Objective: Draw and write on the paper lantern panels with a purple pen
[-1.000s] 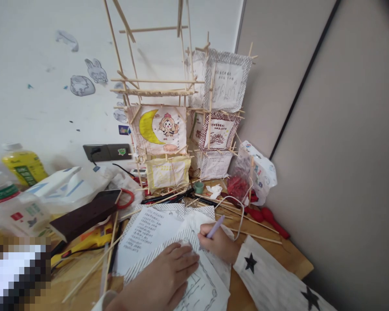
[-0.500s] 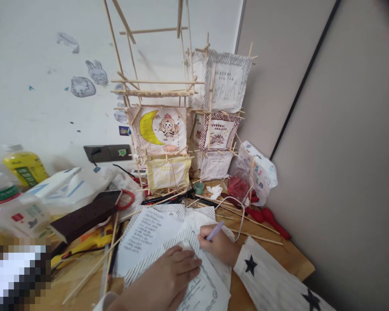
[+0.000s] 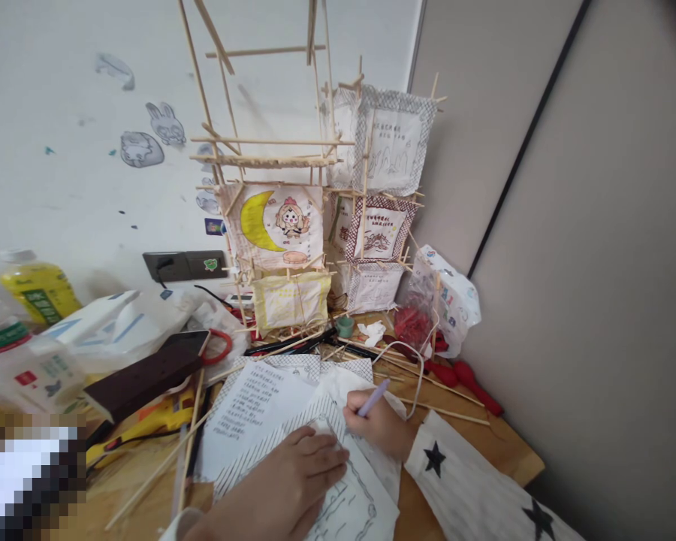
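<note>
My left hand [image 3: 307, 477] lies flat, fingers stretched out, on a sheet of drawing paper [image 3: 366, 518] with a striped border and line drawings. Wrapped round a light purple pen [image 3: 375, 397], my right hand [image 3: 380, 424] rests at the upper right edge of that sheet; the pen's tip is hidden behind the fingers. Beneath and to the left lies a white page with handwritten lines [image 3: 242, 409]. More sheets with crosshatched borders [image 3: 346, 370] stick out behind it.
Behind the papers stands a wooden-stick frame [image 3: 270, 161] hung with drawn panels. At left are a bottle [image 3: 25, 368], a dark box [image 3: 146, 376], red-handled scissors [image 3: 221, 347] and a yellow glue gun [image 3: 146, 432]. Loose sticks [image 3: 451, 383] and red balloons [image 3: 476, 387] lie at right.
The view has shifted very slightly. Both hands, the pen and the papers stay in nearly the same places.
</note>
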### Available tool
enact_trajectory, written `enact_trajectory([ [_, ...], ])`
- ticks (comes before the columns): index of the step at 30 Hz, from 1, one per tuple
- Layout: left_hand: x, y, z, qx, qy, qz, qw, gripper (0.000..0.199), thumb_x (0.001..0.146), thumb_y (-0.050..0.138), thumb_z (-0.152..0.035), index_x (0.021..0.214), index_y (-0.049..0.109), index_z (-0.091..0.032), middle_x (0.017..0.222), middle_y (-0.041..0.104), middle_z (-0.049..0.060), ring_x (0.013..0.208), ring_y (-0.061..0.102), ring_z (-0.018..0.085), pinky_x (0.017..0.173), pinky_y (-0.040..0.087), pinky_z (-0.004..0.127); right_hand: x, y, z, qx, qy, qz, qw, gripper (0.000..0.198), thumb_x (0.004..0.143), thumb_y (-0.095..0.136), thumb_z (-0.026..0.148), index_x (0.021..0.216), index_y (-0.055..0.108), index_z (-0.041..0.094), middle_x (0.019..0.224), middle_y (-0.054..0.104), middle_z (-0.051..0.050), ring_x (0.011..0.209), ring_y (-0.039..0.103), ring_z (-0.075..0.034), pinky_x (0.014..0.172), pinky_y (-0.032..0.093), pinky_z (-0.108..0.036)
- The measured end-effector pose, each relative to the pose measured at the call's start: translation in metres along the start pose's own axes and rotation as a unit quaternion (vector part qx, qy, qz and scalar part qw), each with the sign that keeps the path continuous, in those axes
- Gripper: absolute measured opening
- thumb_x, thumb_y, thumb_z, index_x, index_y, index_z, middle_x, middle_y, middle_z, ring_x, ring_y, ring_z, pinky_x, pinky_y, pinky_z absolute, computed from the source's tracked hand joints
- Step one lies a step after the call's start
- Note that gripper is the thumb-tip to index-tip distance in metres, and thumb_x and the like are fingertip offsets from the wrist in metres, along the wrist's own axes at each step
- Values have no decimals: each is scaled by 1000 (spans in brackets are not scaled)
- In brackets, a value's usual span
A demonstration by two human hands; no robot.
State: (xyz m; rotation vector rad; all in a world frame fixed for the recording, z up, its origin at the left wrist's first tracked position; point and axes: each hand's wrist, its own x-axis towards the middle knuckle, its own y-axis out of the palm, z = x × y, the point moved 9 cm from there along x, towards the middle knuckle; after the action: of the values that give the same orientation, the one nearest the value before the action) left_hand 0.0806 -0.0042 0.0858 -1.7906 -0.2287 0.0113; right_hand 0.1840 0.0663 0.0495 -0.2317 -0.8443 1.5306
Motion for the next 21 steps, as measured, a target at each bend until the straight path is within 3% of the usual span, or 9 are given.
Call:
enact_trajectory([
  [8,-1,5,2,27,6,2,1000,49,85,43,-10,133,40,-22,136,46,3,123,43,21,107,27,39,1,-7,-6,10,23,-39,999,32,74,46,16,53,21,19,51,26,6,51,31,-9,50,22,-24],
  [14,-2,4,3,39,11,-18,999,50,85,43,-9,132,41,-22,135,48,3,121,44,22,105,29,39,-1,0,-8,52,35,-1,998,30,73,45,15,52,25,19,49,25,7,49,30,-9,47,22,-23],
  [21,-1,-2,-1,17,27,-37,999,51,82,46,-10,130,44,-24,128,54,3,119,46,23,103,31,40,-1,8,-4,44,-2,31,999,31,72,48,13,52,26,19,49,28,7,49,31,-8,47,22,-22],
])
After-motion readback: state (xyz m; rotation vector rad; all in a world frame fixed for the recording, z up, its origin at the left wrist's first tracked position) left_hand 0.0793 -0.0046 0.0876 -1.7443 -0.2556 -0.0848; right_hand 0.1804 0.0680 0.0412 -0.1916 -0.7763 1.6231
